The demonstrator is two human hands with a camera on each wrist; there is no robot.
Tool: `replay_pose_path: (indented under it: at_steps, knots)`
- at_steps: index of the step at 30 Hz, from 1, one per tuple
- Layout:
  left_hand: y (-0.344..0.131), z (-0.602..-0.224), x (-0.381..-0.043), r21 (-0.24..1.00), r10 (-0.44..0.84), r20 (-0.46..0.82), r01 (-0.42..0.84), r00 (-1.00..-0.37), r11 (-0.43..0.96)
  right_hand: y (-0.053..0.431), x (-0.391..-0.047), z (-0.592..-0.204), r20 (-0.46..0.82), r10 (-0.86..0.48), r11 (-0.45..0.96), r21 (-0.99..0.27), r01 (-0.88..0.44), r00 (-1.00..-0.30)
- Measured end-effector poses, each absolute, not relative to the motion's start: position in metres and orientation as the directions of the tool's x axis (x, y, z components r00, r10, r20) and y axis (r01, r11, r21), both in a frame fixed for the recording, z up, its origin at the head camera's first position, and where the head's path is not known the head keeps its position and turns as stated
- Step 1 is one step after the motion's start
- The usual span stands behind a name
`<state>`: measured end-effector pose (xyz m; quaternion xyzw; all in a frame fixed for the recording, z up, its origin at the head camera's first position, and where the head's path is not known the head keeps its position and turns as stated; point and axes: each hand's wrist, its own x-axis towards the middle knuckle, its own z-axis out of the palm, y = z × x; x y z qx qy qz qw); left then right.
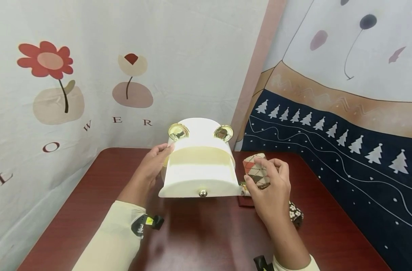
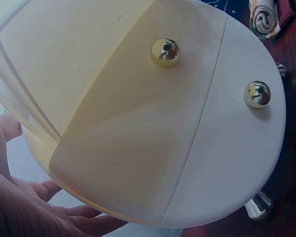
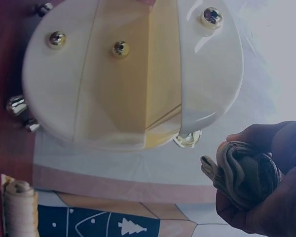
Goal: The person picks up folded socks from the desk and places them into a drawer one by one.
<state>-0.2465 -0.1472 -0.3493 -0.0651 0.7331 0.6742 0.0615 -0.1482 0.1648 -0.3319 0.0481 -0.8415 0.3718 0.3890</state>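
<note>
A white rounded storage box (image 1: 200, 173) with gold ball knobs and two round gold ears stands mid-table. Its middle drawer (image 2: 133, 123) tilts outward, exposing a cream inside. At the box's left side, my left hand (image 1: 153, 162) grips the edge, thumb near the rim and fingers along the outside. Right of the box, my right hand (image 1: 273, 184) pinches a rolled argyle-patterned cloth (image 1: 250, 166), possibly a sock, between thumb and fingers. Its folded layers (image 3: 244, 173) face the right wrist camera, apart from the box.
A dark floral rolled cloth (image 1: 295, 214) lies by the right forearm. A pale roll (image 3: 20, 210) and a maroon cloth (image 1: 246, 201) lie right of the box on the dark red table (image 1: 206, 244). Printed curtains (image 1: 192, 56) hang behind.
</note>
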Motion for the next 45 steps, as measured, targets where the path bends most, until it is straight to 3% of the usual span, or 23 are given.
replay_pose_path:
  at_steps: [27, 45]
  knots:
    - [-0.148, -0.351, -0.251, 0.981, -0.014, -0.18, -0.18, -0.984, 0.067, 0.101, -0.17, -0.3, 0.705, 0.131, 0.576, -0.626, -0.526, -0.697]
    - [-0.149, -0.353, -0.25, 0.987, -0.01, -0.149, -0.149, -0.989, 0.058, 0.053, -0.175, -0.287, 0.525, 0.05, 0.644, -0.667, -0.375, -0.849]
